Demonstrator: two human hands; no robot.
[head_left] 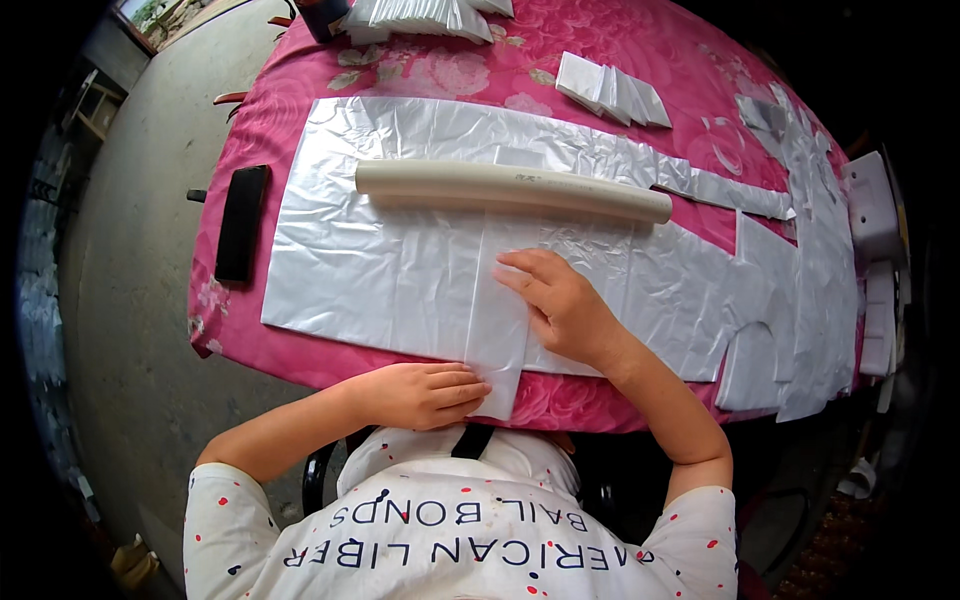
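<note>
Fingers (455, 385) of both hands lie flat on a folded white sheet (498, 320) over the pink tablecloth (330, 75).

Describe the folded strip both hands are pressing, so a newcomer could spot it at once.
Start at the pink flowered tablecloth and the wide silvery white plastic sheet spread over it. Just nearer than the long beige tube, a narrow folded strip runs to the table's near edge, under the left hand and right hand. Unlike the crinkled sheet, it is smooth and layered.
</note>
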